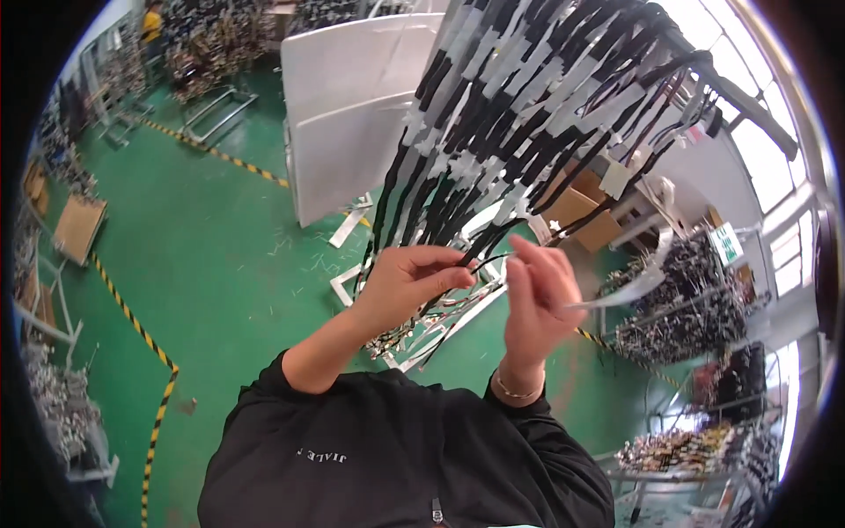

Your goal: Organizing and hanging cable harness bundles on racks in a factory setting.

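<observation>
Black cables (387, 198) with white and grey wrappings hang in a dense row in front of me. My left hand (409, 286) is closed, with thumb and fingers pinching one black cable (469, 256) near its lower part. A thin black wire (490, 259) runs from there toward the fingertips of my right hand (541, 299). That hand is curled and slightly blurred, and a long white strip (647, 280) trails from it to the right. Whether the right fingertips also grip the wire's end, I cannot tell. Loose cable ends hang below my left hand.
A white frame (414, 356) stands under the cables, and white panels (343, 154) are beyond to the left. Cardboard boxes (576, 211) and cable-laden racks (678, 308) stand at the right. Yellow-black tape (167, 356) marks the green floor. A person in yellow (152, 26) is far left.
</observation>
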A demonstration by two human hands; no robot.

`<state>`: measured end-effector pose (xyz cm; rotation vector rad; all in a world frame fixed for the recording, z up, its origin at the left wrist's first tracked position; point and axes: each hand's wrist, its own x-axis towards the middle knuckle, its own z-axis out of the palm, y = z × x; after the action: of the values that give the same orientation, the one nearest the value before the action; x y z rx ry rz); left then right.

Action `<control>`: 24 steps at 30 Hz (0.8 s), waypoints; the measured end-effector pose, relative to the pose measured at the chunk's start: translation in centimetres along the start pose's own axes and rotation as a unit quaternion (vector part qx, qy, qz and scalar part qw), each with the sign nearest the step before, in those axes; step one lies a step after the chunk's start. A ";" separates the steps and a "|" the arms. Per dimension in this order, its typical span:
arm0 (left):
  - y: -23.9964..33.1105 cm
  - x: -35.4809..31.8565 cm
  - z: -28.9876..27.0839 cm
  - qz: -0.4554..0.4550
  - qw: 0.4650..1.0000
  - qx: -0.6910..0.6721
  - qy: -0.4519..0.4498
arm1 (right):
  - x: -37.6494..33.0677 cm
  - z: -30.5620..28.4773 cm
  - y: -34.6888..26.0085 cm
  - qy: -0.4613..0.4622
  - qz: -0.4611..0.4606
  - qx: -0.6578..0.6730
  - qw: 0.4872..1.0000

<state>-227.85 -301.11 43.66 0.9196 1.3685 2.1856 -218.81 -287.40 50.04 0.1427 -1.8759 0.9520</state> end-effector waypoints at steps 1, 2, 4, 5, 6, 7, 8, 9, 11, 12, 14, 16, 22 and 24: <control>0.1 0.2 0.0 -0.017 1.000 0.019 -0.004 | -0.4 0.2 0.1 -0.012 0.010 -0.018 1.000; -0.4 0.0 -0.3 -0.018 1.000 0.023 -0.007 | -1.0 0.4 0.3 -0.003 0.042 0.014 0.999; -2.1 -0.2 -0.8 -0.029 0.999 0.022 -0.015 | -1.9 0.8 0.4 0.021 0.074 0.096 0.992; -2.4 -0.3 -1.0 -0.035 0.999 0.016 -0.020 | -2.1 0.8 0.5 0.018 0.071 0.101 0.992; -2.7 -0.5 -1.0 -0.042 0.999 0.010 -0.024 | -2.4 0.8 0.9 0.014 0.069 0.106 0.992; -2.8 -0.7 -0.8 -0.042 0.999 0.026 -0.012 | -2.3 1.2 1.3 0.003 0.032 0.076 0.997; -2.4 -0.9 -0.7 -0.025 0.998 0.055 -0.008 | -2.4 0.9 2.0 -0.040 -0.010 -0.007 0.999; -2.0 -1.1 -0.6 -0.009 0.997 0.083 -0.004 | -2.7 1.5 1.6 -0.012 0.034 0.020 0.999; -2.6 -1.3 -0.7 0.006 0.992 0.124 0.009 | -3.5 2.6 1.4 0.029 0.079 0.029 0.996; -2.8 -1.4 -1.1 0.003 0.990 0.143 0.008 | -3.9 2.7 1.5 0.018 0.076 0.017 0.997; -3.2 -1.3 -1.3 0.012 0.995 0.097 0.011 | -4.1 3.3 1.8 0.025 0.084 0.009 0.996; -3.4 -1.2 -1.6 0.017 0.995 0.097 0.008 | -3.9 3.5 1.7 0.022 0.090 -0.005 0.996; -2.6 -1.7 -1.6 0.009 0.995 0.102 -0.016 | -4.5 4.3 1.2 0.051 0.075 -0.008 0.996; -2.9 -2.0 -1.7 0.003 0.992 0.127 -0.011 | -4.4 4.4 0.9 0.053 0.094 -0.012 0.994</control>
<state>-227.71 -302.17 39.95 1.0338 1.6629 2.0285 -220.19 -291.06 45.05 -0.1002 -1.8244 1.0427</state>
